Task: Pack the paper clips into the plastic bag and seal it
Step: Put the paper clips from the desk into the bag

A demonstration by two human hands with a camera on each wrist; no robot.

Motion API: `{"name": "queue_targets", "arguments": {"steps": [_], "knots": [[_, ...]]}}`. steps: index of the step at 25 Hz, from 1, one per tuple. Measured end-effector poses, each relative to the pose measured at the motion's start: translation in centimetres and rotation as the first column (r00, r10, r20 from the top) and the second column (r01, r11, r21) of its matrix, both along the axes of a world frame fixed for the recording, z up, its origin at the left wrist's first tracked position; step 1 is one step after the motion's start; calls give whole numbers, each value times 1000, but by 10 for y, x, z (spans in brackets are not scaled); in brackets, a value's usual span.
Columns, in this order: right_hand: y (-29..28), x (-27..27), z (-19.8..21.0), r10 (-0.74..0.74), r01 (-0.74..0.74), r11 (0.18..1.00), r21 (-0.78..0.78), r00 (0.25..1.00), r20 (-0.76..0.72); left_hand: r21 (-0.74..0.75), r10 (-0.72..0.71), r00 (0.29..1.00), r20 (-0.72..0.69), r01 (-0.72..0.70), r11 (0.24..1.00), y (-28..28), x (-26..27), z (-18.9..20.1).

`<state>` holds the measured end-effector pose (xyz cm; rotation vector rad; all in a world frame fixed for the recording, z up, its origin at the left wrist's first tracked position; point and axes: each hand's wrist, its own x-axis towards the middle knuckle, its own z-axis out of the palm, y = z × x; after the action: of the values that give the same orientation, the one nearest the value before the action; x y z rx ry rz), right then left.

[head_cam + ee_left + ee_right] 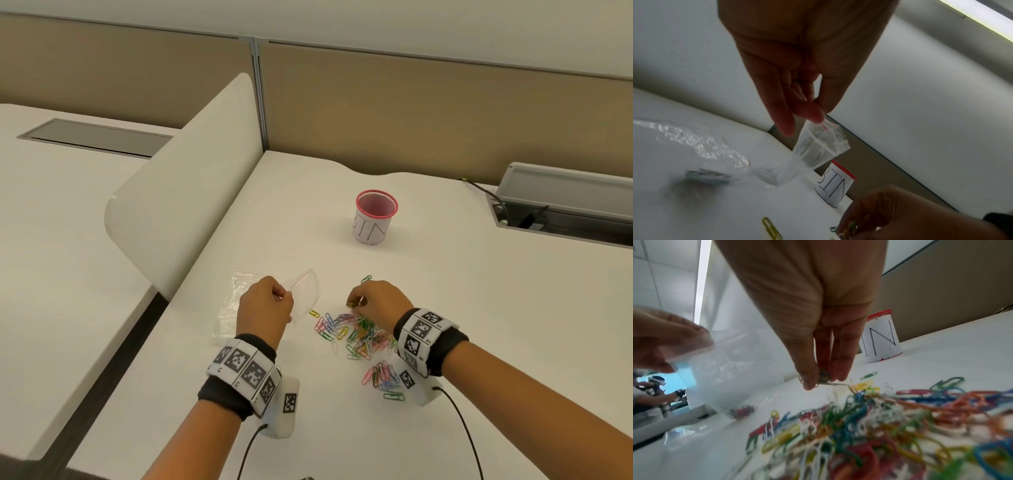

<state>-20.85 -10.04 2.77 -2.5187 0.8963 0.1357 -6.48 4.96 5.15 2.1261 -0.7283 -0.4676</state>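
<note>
**Hands split between bag mouth and clip pile**

Both hands are working low over the desk [445,291], one on each side of the paper clips [359,337]. Left hand [265,305] is pinching the rim of the plastic bag [233,305] between thumb and fingertips [809,112], lifting the mouth off the desk while the rest of the bag is trailing flat to the left of the pile. A few clips are already lying inside it. The mouth is facing right, toward the pile, so the bag's long axis is running roughly left to right.

Right hand [375,301] is hovering at the far edge of the pile, its fingers [809,378] closed in a pinch on a small bunch of clips just above the heap. Most clips are lying loose near this wrist.

Judging from this, the coming move is a short carry leftward from the pile into the raised mouth; the right hand is the nearer one to the clips. A pink-rimmed cup [375,219] is standing well beyond the pile.
</note>
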Motion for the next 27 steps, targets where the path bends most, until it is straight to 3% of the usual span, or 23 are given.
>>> {"name": "queue_targets", "arguments": {"steps": [5,8,11,15,20,22,24,26,27], "knots": [[1,2,30,-111,102,993,57,978,175,0,7,998,-55,-7,1000,-8,-3,1],[12,10,52,-122,91,989,117,948,294,-2,11,998,-63,-11,1000,-11,-5,2],[28,25,61,-83,30,986,164,940,330,16,5,999,-52,-4,1000,-13,-7,3],[42,46,58,-65,29,989,142,964,259,-20,37,995,-90,-39,999,-12,-5,8],[11,42,61,-188,146,981,127,875,446,-73,73,991,-112,-82,994,-7,8,13],[-16,30,44,-225,211,974,77,914,337,-81,85,989,-121,-95,992,-5,11,13],[-37,15,18,-198,196,979,53,979,40,-80,84,988,-126,-95,992,-5,11,13],[-42,3,-8,-100,117,991,65,970,-223,-78,79,989,-129,-90,993,-7,10,13],[-39,-2,-17,-67,88,994,64,959,-276,-77,76,988,-131,-87,993,-8,10,12]]}}
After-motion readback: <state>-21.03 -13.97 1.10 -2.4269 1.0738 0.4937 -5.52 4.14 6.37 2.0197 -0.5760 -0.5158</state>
